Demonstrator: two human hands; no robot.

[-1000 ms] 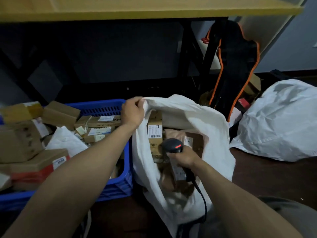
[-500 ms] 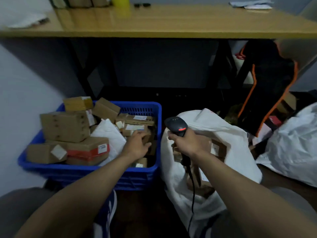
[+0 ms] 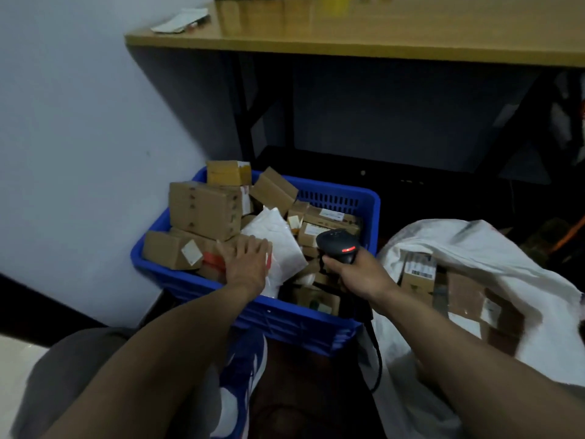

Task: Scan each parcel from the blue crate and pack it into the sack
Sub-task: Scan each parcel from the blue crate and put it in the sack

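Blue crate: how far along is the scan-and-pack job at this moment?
Done: several labelled boxes already lie in the white sack. In hand: the right hand grips the scanner over the blue crate, while the left hand rests flat on a red-taped box. Left: the crate holds many parcels, so much remains.

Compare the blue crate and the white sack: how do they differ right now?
The blue crate is rigid plastic with a slotted wall; the white sack is soft and crumpled. The crate is heaped with parcels above its rim; the sack's parcels lie low inside its open mouth. Both hold labelled brown cardboard boxes.
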